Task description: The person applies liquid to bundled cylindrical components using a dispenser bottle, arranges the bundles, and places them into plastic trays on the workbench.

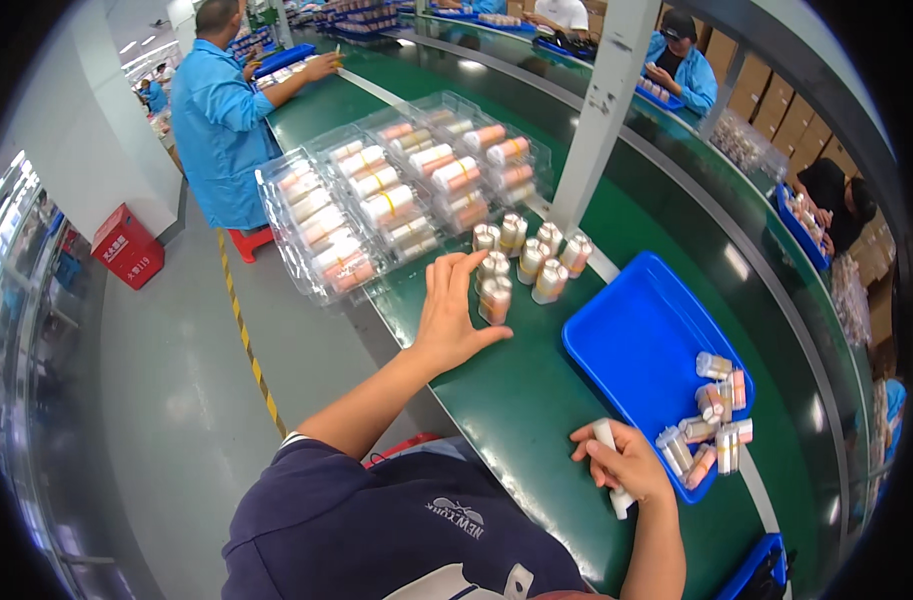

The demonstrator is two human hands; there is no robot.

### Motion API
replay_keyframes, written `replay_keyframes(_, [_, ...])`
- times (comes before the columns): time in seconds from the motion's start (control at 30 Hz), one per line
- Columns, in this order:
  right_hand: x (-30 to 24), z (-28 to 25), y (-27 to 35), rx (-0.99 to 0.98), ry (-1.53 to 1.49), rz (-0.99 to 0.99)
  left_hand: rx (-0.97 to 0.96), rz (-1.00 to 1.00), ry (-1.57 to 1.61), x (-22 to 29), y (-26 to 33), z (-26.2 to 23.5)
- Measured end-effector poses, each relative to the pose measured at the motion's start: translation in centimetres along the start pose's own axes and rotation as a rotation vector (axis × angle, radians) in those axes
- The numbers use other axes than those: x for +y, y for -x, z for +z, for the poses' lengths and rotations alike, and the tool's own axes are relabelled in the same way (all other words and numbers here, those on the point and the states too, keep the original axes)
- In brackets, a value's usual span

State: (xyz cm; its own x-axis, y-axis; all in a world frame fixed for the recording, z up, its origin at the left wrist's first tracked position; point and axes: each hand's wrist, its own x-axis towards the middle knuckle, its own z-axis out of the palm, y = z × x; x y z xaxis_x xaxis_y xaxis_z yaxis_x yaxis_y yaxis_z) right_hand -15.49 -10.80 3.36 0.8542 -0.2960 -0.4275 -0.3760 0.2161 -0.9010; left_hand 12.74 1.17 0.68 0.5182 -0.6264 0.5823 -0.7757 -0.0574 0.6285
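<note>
My left hand [448,312] reaches over the green work surface with thumb and fingers spread, next to small banded bundles of pale tubes [495,300] standing upright. Several more bundles [549,281] stand just to their right. Whether the fingertips touch the nearest bundle, I cannot tell. In my right hand [631,465] a slim white stick-like tube [603,434] is gripped, one end showing above the fingers and the other below. That hand is beside the near corner of a blue tray [616,340], whose right end holds several loose bundles [711,403].
Clear plastic trays [311,278] filled with pink, white and beige bundles lie beyond my left hand. A white metal post [608,120] rises behind the standing bundles. A person in blue [216,120] works at far left. Another blue tray [761,570] shows at lower right.
</note>
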Motion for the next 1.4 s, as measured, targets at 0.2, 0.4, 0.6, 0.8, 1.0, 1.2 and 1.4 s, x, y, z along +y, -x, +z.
replay_keyframes(0.2, [0.2,-0.1,-0.5,-0.004,0.006,-0.004,-0.188,-0.126,0.124,-2.0,-0.8,-0.4])
replay_keyframes(0.4, [0.5,-0.1,-0.1,0.019,0.036,-0.025,-0.095,0.144,-0.005,-1.4,-0.9,1.1])
replay_keyframes(0.6, [0.8,-0.2,-0.2,0.019,0.038,-0.056,-0.166,0.205,0.178,-0.7,-0.3,1.5])
replay_keyframes(0.8, [0.8,0.1,-0.1,0.056,0.041,-0.068,-0.211,0.311,0.047,-0.3,-1.0,2.3])
replay_keyframes(1.0, [0.7,-0.3,-0.3,0.030,0.031,-0.062,0.006,0.323,0.053,2.1,-1.1,-4.4])
replay_keyframes(1.2, [0.4,0.0,0.2,0.026,0.011,-0.047,0.168,-0.025,-0.471,-0.9,-4.8,-16.1])
replay_keyframes(1.4, [0.4,-0.1,0.0,0.027,0.005,-0.032,-0.113,-0.233,-0.594,-5.8,-4.4,-18.0])
